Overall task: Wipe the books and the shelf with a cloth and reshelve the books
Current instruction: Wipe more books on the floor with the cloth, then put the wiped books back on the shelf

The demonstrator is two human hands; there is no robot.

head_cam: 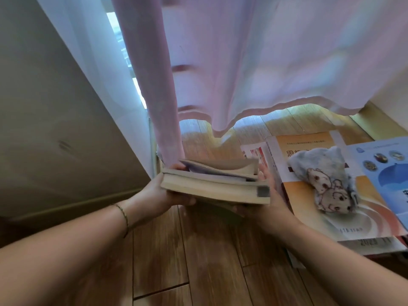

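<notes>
In the head view, a small stack of books is held flat above the wooden floor, in the middle of the frame. The left hand grips the stack's left end, fingers curled under it and the thumb up on the top cover. The right hand supports the right end, its palm against the side and its fingers running beneath; how tightly that grip closes on the stack is partly hidden by the books. The top book's cover bows upward, and the picture is blurred around the stack. A thin bracelet circles the left wrist.

At the right of the frame, an orange-and-white book lies flat on the floor with a crumpled cloth, printed with a cartoon figure, resting on its cover. A blue book lies just beside it at the right edge. A smaller book peeks out behind the held stack.

A pale pink curtain fills the upper frame, its hem hanging just above the floor. A beige wall takes the left side.
</notes>
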